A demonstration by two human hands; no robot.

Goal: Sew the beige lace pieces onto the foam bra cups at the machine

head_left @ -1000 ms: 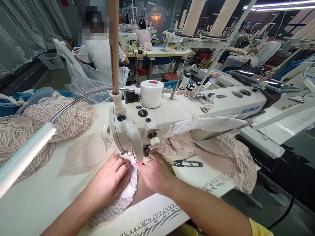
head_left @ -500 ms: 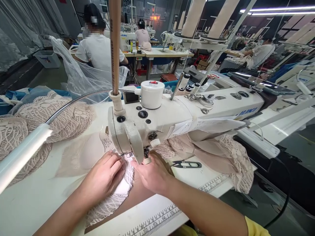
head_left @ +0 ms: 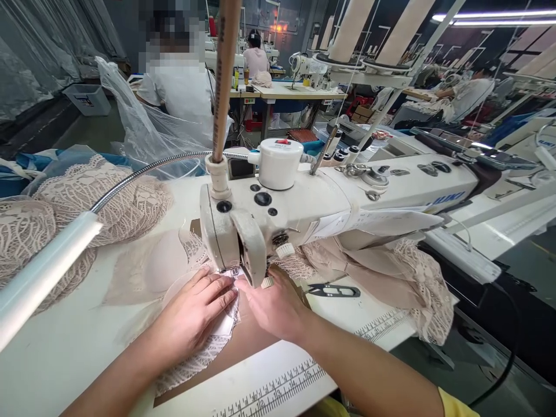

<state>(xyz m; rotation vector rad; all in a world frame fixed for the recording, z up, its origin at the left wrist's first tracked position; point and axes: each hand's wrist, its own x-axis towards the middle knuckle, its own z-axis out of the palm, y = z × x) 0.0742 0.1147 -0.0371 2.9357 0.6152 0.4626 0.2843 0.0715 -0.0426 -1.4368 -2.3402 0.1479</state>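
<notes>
A strip of cream lace (head_left: pixel 191 362) with a white backing lies under the head of a white sewing machine (head_left: pixel 278 202). My left hand (head_left: pixel 197 313) rests on the strip, fingers stretched forward almost to the presser foot (head_left: pixel 234 272). On the other side, my right hand (head_left: pixel 275 304) lies low beside the foot, its thumb touching the strip's edge. The fingers of this hand are apart from the thumb and partly hidden behind the machine head. A beige padded cup (head_left: pixel 163 266) with sheer fabric lies left of the needle area.
Black thread snips (head_left: pixel 332 291) lie right of my right hand. More lace pieces (head_left: pixel 104 197) are heaped at left and beige lace garments (head_left: pixel 382 278) at right. A tube lamp (head_left: pixel 47 278) crosses the left side. A ruler scale (head_left: pixel 278 391) marks the front edge. A co-worker (head_left: pixel 178 98) sits ahead.
My left hand's fingers have straightened and slid forward toward the foot, covering more of the strip. My right hand stays beside the foot. The whole view has shifted slightly.
</notes>
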